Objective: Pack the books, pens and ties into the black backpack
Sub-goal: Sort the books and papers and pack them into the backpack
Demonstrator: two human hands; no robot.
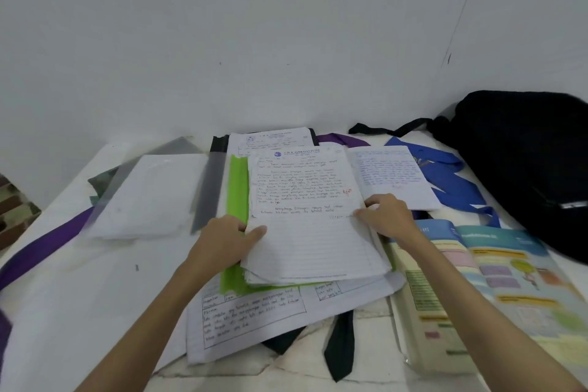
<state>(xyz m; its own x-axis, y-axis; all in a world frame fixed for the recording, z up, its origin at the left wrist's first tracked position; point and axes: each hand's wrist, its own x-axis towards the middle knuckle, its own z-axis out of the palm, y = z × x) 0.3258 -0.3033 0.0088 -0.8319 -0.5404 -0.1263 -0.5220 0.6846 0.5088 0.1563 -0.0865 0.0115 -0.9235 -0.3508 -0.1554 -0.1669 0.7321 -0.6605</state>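
Stack of lined paper sheets (313,226) on green folder (237,197), mid-table. Left hand (227,240) grip pinching stack's left edge; right hand (386,216) grip curled on right edge. Risk: loose thin sheets fanning out or sliding off slick folder if lifted unevenly (ragged edges, no binding visible). Black backpack (521,162) soft, slumped far right; glossy textbook (483,289) beside.

Soft, even, rather cool light fills the scene, with only faint shadows under the stack of lined papers (313,216). Left of that stack, a clear plastic sleeve (149,194) is smeared with motion blur. The handwriting is too soft to read. Wide-angle distortion bends the tabletop (79,312) edges, and the black backpack (525,169), right of the papers, shows almost no detail.
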